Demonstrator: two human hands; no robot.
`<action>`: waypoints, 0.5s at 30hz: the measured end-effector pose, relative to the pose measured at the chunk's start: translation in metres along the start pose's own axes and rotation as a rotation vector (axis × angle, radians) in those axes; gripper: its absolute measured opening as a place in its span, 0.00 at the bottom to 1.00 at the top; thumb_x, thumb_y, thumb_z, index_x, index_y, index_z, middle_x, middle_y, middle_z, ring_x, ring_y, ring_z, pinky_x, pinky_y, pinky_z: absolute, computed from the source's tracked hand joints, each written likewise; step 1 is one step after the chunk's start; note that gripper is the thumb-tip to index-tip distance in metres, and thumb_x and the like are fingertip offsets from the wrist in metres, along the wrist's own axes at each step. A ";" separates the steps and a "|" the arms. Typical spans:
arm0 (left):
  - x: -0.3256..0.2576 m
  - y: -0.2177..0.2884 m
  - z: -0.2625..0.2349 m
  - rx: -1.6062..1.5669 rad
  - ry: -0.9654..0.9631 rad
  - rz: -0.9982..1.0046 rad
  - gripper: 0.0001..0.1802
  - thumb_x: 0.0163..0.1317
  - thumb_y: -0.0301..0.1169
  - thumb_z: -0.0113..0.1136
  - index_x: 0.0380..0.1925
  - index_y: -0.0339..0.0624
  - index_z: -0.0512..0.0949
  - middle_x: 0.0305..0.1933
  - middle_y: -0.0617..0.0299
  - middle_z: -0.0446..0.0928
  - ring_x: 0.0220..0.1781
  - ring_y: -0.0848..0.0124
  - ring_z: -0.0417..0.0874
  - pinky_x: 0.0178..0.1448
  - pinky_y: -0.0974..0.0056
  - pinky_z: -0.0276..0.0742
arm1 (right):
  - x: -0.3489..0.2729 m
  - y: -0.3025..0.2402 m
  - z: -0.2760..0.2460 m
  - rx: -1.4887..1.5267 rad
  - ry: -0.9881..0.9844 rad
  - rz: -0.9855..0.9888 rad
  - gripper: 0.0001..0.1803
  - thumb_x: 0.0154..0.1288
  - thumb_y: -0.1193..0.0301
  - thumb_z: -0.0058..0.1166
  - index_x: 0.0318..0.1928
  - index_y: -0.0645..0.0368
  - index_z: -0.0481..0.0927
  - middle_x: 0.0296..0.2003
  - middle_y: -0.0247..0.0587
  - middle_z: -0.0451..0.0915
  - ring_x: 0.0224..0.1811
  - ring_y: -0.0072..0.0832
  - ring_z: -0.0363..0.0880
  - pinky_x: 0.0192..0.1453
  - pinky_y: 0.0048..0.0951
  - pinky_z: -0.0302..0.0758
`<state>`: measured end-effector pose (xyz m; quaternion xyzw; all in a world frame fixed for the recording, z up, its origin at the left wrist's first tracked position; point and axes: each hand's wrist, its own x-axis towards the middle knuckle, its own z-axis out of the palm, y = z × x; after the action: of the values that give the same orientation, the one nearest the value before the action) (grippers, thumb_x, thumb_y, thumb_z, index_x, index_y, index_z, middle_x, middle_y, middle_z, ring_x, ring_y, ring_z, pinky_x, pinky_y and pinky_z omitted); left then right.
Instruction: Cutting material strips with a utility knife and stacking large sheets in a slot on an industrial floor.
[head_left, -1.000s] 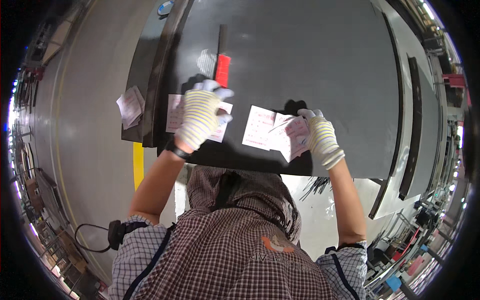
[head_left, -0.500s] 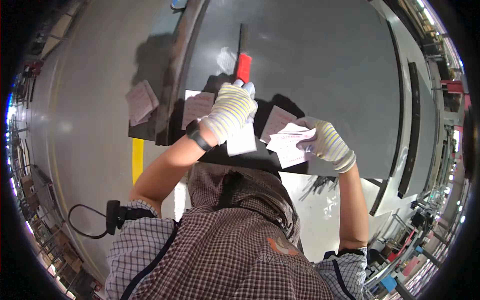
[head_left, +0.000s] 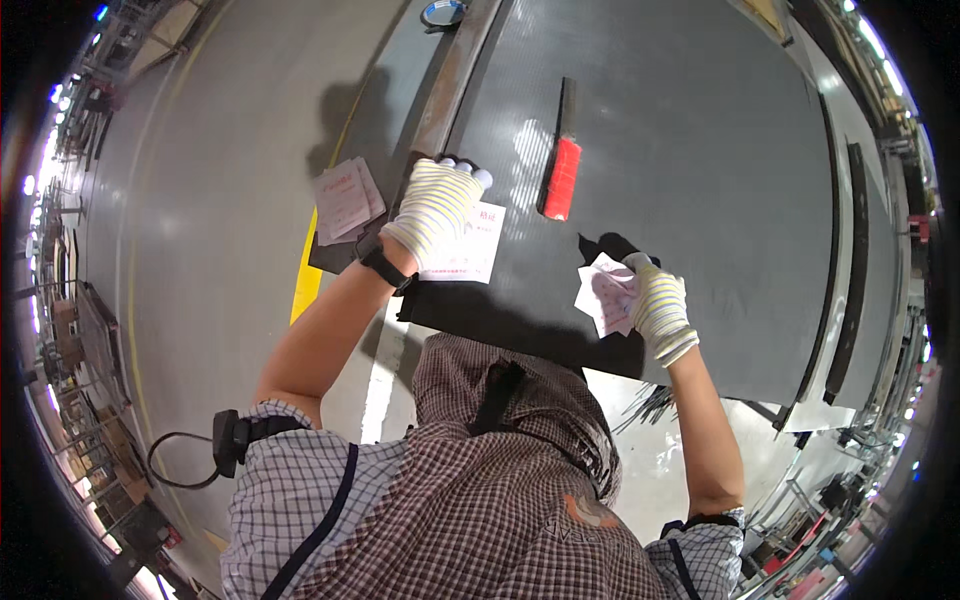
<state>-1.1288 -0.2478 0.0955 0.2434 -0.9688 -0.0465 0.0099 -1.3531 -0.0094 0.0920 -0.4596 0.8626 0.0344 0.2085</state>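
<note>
My left hand (head_left: 438,208), in a striped knit glove, lies palm down over a printed paper slip (head_left: 468,255) near the table's left edge. Its fingers reach forward beside a raised metal rail (head_left: 455,95), and its palm is hidden. In my right hand (head_left: 655,305), gloved alike, are several white printed slips (head_left: 607,295), fanned and pinched low over the table's near edge. Between and beyond the hands lies a tool with a red-wrapped handle (head_left: 563,180) and a narrow dark blade. More slips (head_left: 347,200) rest in a loose pile left of the rail.
The dark grey table (head_left: 690,150) stretches away in front of me. A round blue-and-white object (head_left: 442,13) sits at the far left. Long dark strips (head_left: 850,270) run along the right side. Thin dark pieces (head_left: 648,405) lie below the near edge.
My left hand has moved left and away from the red-handled tool to the slip near the rail. The slip beneath it is no longer seen mid-table. The whole view has shifted left.
</note>
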 end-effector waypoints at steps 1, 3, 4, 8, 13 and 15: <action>0.001 -0.001 -0.002 0.003 -0.067 0.016 0.20 0.41 0.35 0.71 0.38 0.48 0.79 0.39 0.57 0.79 0.46 0.55 0.80 0.47 0.53 0.71 | -0.002 -0.002 -0.001 -0.073 0.056 -0.019 0.10 0.50 0.70 0.64 0.37 0.51 0.83 0.33 0.39 0.85 0.41 0.44 0.83 0.49 0.45 0.68; 0.003 -0.005 -0.003 -0.013 -0.180 0.057 0.13 0.42 0.34 0.67 0.32 0.51 0.81 0.35 0.59 0.79 0.41 0.57 0.80 0.43 0.53 0.70 | -0.003 -0.004 -0.011 -0.048 0.062 -0.130 0.10 0.51 0.70 0.64 0.36 0.51 0.83 0.33 0.41 0.84 0.41 0.44 0.83 0.51 0.45 0.68; 0.003 -0.007 -0.003 0.008 -0.230 0.011 0.13 0.42 0.34 0.67 0.32 0.51 0.81 0.35 0.59 0.79 0.41 0.57 0.80 0.43 0.53 0.70 | -0.002 -0.007 -0.018 -0.079 0.015 -0.168 0.10 0.51 0.70 0.64 0.36 0.52 0.82 0.33 0.42 0.84 0.41 0.43 0.83 0.52 0.44 0.68; -0.010 -0.009 0.002 -0.102 -0.036 0.097 0.13 0.40 0.35 0.66 0.31 0.51 0.82 0.30 0.59 0.78 0.37 0.57 0.79 0.42 0.53 0.71 | -0.008 -0.030 -0.057 0.506 -0.372 -0.246 0.14 0.45 0.67 0.68 0.35 0.55 0.83 0.35 0.47 0.82 0.42 0.48 0.81 0.55 0.44 0.71; -0.021 -0.010 -0.009 -0.553 0.039 0.145 0.15 0.47 0.26 0.62 0.38 0.39 0.81 0.39 0.50 0.83 0.44 0.53 0.83 0.51 0.55 0.77 | 0.017 -0.127 -0.050 0.436 0.032 -0.769 0.16 0.41 0.67 0.69 0.33 0.57 0.84 0.49 0.56 0.79 0.49 0.52 0.78 0.54 0.44 0.74; -0.025 -0.021 -0.019 -0.962 -0.089 0.051 0.12 0.53 0.26 0.60 0.39 0.36 0.81 0.38 0.50 0.83 0.42 0.61 0.84 0.51 0.61 0.78 | 0.037 -0.158 -0.035 0.564 0.009 -0.679 0.14 0.46 0.71 0.67 0.36 0.60 0.83 0.37 0.48 0.82 0.38 0.39 0.79 0.46 0.35 0.76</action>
<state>-1.0962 -0.2564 0.1122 0.1851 -0.8425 -0.4995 0.0809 -1.2554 -0.1377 0.1303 -0.6423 0.6392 -0.2749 0.3213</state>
